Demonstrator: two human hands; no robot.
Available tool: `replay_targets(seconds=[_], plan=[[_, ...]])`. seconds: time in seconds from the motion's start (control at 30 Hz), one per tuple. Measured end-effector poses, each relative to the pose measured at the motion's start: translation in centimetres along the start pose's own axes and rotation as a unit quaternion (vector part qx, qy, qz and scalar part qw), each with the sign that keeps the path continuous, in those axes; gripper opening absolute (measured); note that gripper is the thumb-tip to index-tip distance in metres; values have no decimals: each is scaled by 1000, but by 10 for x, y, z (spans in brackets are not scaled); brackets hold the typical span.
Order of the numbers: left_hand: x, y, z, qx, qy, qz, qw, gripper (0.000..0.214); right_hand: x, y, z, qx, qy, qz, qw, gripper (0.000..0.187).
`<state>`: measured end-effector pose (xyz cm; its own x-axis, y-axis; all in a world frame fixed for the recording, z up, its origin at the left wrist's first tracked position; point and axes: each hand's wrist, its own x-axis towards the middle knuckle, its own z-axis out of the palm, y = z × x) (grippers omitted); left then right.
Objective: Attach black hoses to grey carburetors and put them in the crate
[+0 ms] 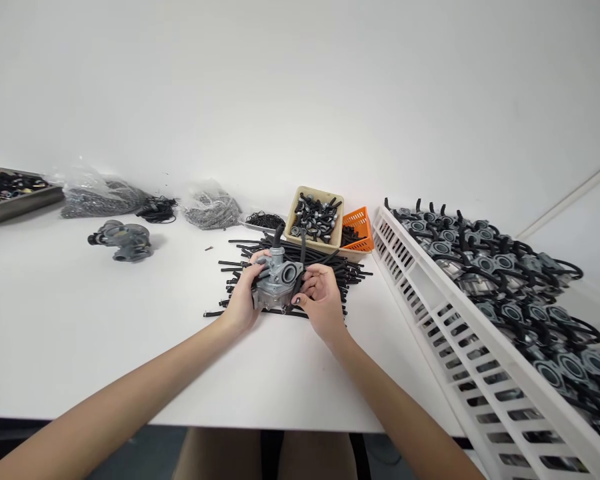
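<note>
A grey metal carburetor (275, 289) with a black cap on top is held upright over the table. My left hand (245, 293) wraps round its left side, thumb across the body. At its right side my right hand (321, 300) pinches a black rubber hose (299, 283) that runs up along the carburetor. Whether the hose's lower end sits on a fitting is hidden by the fingers. Beneath both hands lies a spread of black hoses (235, 280) with small clips on their ends.
A white slotted crate (445, 300) full of carburetors stands at right. Behind the hoses are a cream bin (293, 235) of black parts and an orange basket (363, 223). Another carburetor (123, 240), bagged parts (213, 207) and a metal tray (25, 205) are toward the left.
</note>
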<state>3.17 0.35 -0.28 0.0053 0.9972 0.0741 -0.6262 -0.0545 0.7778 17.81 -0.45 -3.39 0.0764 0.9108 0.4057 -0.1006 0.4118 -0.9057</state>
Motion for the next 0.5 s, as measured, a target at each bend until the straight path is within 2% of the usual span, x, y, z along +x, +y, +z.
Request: replay_targets(seconds=[0.13,0.27,0.37,0.5], plan=[[0,1,-1,2,-13,-29,999,32,-2,0,-3,-48,-7,-52,997,50],[-1,2,1,-17,-17,-79,997,46,-1,0,-4,6,-38,-51,998,54],[-1,4,3,-46,-32,-145,988,58,0,0,-4,35,-59,-41,997,61],[-2,7,3,-66,-44,-250,965,67,0,-5,-6,32,-106,-3,994,86]])
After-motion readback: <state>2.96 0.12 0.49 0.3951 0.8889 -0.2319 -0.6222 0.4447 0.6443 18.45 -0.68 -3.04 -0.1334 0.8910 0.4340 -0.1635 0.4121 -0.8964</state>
